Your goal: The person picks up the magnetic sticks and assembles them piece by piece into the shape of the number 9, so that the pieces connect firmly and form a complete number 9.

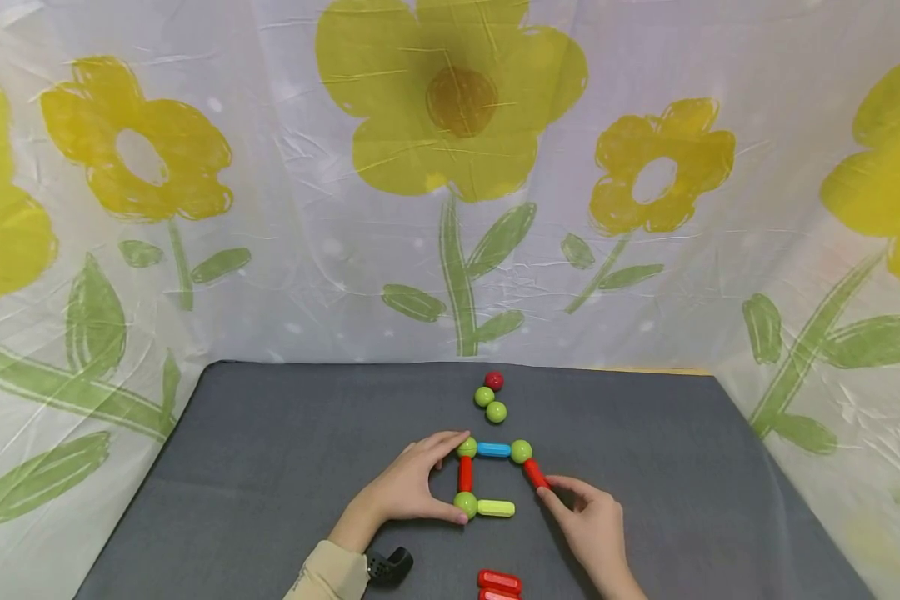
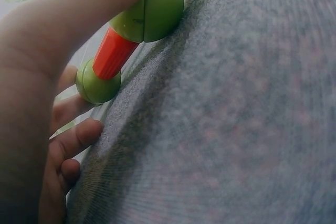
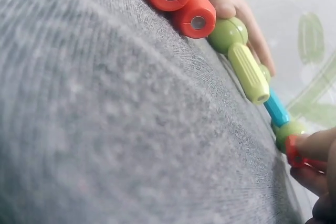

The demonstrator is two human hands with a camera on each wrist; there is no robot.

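On the grey cloth-covered desk (image 1: pixel 285 467), the left hand (image 1: pixel 411 483) clamps two green plastic balls (image 1: pixel 466 503) between thumb and fingers, with a red plastic rod (image 1: pixel 466 474) joining them. The right hand (image 1: pixel 591 518) pinches another red rod (image 1: pixel 535 472), whose eleven-o'clock end touches a third green ball (image 1: pixel 521 451).

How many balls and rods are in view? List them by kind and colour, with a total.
Green balls: 5
Red ball: 1
Red rods: 4
Blue rod: 1
Yellow-green rod: 1
Total: 12
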